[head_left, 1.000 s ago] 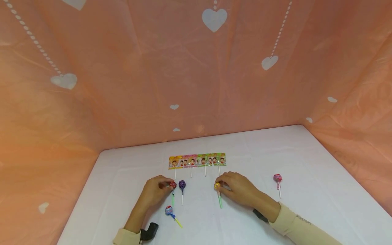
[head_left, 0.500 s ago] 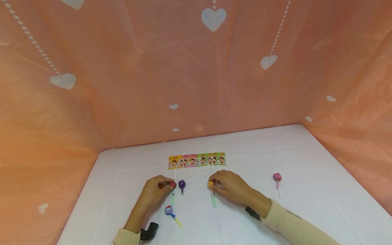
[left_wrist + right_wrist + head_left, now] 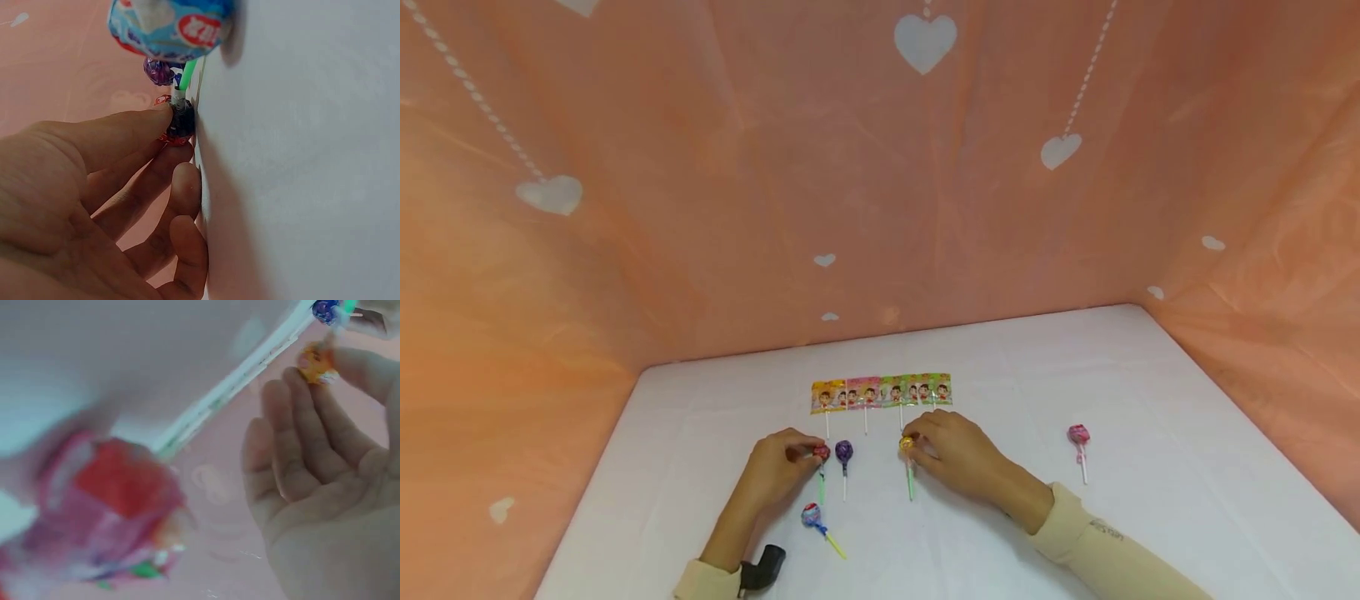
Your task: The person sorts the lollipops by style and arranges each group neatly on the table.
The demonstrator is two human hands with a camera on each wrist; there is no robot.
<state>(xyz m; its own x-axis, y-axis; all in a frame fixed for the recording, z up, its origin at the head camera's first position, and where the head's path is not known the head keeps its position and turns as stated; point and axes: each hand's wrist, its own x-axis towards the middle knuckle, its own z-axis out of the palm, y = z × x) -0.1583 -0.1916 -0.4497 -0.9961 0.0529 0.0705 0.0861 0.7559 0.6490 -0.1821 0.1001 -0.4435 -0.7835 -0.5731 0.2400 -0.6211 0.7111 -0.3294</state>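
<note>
"Yellow lollipop point(image 3: 907, 444): where is it, and how far along are we?"

"Around the middle of the counter point(image 3: 1150, 392), in the right hand point(image 3: 951, 450). Partway, I'd judge. The row of flat packets point(image 3: 867, 393) at the back looks finished: four side by side, sticks toward the person. In front, the red lollipop point(image 3: 822, 453), the purple lollipop point(image 3: 844, 452) and the yellow one make a rough line, with a gap before the yellow. The blue lollipop point(image 3: 812, 516) lies slanted nearer the person and the pink lollipop point(image 3: 1078, 434) well off to the right; neither is touched, so those two seem to be what is left."

"And each grip?"

"Right: thumb and fingertips hold the yellow head between them; whether it clears the counter, I can't tell. Left hand point(image 3: 778, 467): thumb and finger pinch the red head, the other fingers loosely bent near the counter."

"Room to move?"

"Widest between the right hand and the pink lollipop, with the counter's right edge well beyond. Behind the packets a bare strip runs back to the curtain point(image 3: 737, 250). Less between yellow and purple, though nothing stands in it. Tightest is red to purple: the heads sit just beside each other, so a fingertip there could nudge purple."
</note>
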